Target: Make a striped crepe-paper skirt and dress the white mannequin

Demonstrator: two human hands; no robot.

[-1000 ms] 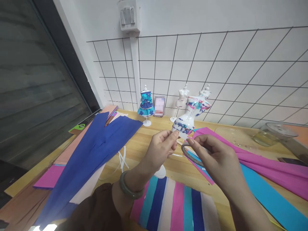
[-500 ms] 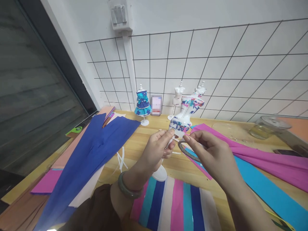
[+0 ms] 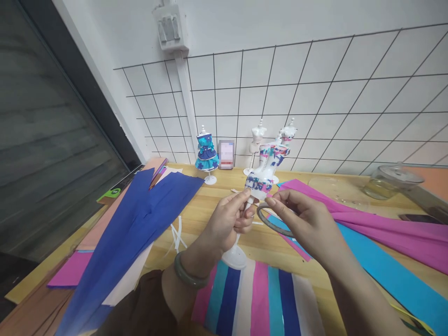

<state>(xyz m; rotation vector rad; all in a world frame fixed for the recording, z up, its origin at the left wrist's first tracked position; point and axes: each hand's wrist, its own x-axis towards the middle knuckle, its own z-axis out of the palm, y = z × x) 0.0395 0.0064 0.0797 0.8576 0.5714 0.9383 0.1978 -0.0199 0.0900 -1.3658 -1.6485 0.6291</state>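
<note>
My left hand (image 3: pixel 227 221) grips the thin stem of a small white mannequin (image 3: pixel 268 165) patterned in blue and pink; its round base (image 3: pixel 235 258) rests near striped paper. My right hand (image 3: pixel 308 221) holds a thin roll of tape (image 3: pixel 271 223) just below the mannequin's lower edge, with thumb and forefinger pinched at the roll's top. The two hands nearly touch.
Dark blue paper sheets (image 3: pixel 140 214) lie to the left, pink (image 3: pixel 385 228) and cyan (image 3: pixel 385 275) strips to the right, a striped sheet (image 3: pixel 259 303) in front. A dressed mannequin (image 3: pixel 206 151), a bare white one (image 3: pixel 256 140) and a glass jar (image 3: pixel 392 182) stand by the wire grid wall.
The mannequin has been set more upright, its base now showing on the table. Both hands shifted slightly left and down in the picture as the view moved.
</note>
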